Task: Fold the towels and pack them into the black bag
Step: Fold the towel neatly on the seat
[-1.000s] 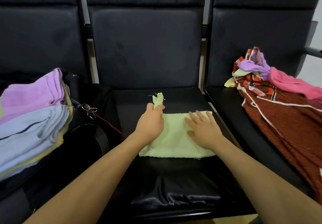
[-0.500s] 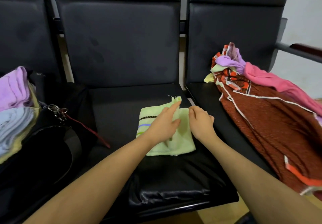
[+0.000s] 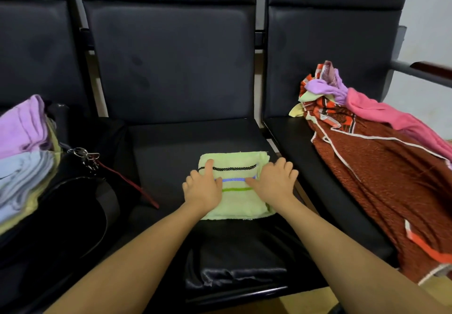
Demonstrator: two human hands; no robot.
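Head view — both hands flat on folded green towel.

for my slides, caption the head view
Both hands press a folded green towel flat on the middle seat.

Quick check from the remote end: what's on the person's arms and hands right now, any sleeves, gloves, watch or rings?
Both forearms are bare for as far as the head view shows; no sleeve edge appears in frame. The left hand and right hand wear no gloves. No watch, bracelet or ring is visible on either wrist or on the fingers that show.
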